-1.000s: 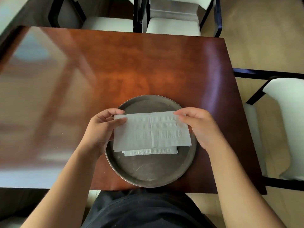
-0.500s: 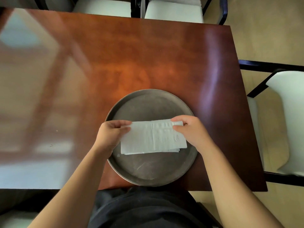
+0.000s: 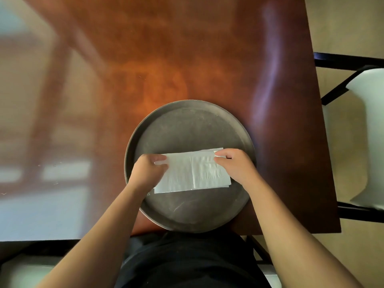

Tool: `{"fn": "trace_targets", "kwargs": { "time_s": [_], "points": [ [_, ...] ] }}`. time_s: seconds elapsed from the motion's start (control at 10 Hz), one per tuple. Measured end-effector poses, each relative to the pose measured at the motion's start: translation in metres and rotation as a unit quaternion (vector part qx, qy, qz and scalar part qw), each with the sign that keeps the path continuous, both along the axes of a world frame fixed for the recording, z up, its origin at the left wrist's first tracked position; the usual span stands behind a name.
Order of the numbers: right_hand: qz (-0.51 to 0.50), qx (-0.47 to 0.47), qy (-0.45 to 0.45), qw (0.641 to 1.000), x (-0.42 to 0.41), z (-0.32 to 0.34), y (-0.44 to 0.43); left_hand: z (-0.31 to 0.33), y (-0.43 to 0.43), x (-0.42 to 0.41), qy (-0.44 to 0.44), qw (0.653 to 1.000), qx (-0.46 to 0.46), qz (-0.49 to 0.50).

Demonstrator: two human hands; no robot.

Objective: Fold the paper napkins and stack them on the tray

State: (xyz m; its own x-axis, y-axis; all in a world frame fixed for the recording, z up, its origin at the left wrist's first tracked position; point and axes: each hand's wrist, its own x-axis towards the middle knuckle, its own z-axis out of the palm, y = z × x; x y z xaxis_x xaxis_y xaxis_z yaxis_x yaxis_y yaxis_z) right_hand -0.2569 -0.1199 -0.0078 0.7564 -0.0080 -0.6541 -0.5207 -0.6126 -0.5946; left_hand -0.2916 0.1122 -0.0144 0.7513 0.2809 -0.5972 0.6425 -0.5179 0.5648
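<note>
A round grey metal tray (image 3: 187,119) sits on the wooden table near its front edge. A folded white paper napkin (image 3: 192,173) lies flat in the middle of the tray on a small stack of other folded napkins, whose edges peek out at its right. My left hand (image 3: 148,173) pinches the napkin's far left corner. My right hand (image 3: 236,165) pinches its far right corner. Both hands rest low on the stack.
The glossy reddish-brown table (image 3: 166,59) stretches away behind the tray and to the left. A white chair with a black frame (image 3: 369,132) stands at the table's right side. My dark-clothed lap (image 3: 187,262) is below the table edge.
My hands have lowered the napkin from above the tray onto the stack and now press it flat. The camera has tipped further down and closer to the tray.
</note>
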Motion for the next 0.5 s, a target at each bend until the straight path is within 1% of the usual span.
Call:
{"fn": "trace_targets", "kwargs": {
  "time_s": [0.2, 0.3, 0.4, 0.5],
  "points": [
    [0.020, -0.002, 0.002, 1.000, 0.007, -0.002, 0.000, -0.011, 0.004, 0.000, 0.011, 0.997, 0.053, -0.049],
    [0.034, -0.008, 0.012, 0.999, 0.009, 0.000, 0.000, -0.009, 0.003, 0.000, 0.037, 0.996, 0.069, -0.049],
    [0.057, -0.029, 0.011, 0.998, 0.013, 0.005, -0.004, 0.002, -0.001, 0.001, 0.030, 0.997, 0.065, -0.032],
    [0.028, -0.032, 0.003, 0.999, 0.013, 0.011, -0.008, 0.012, -0.002, 0.003, 0.011, 1.000, 0.009, 0.020]
  ]
}}
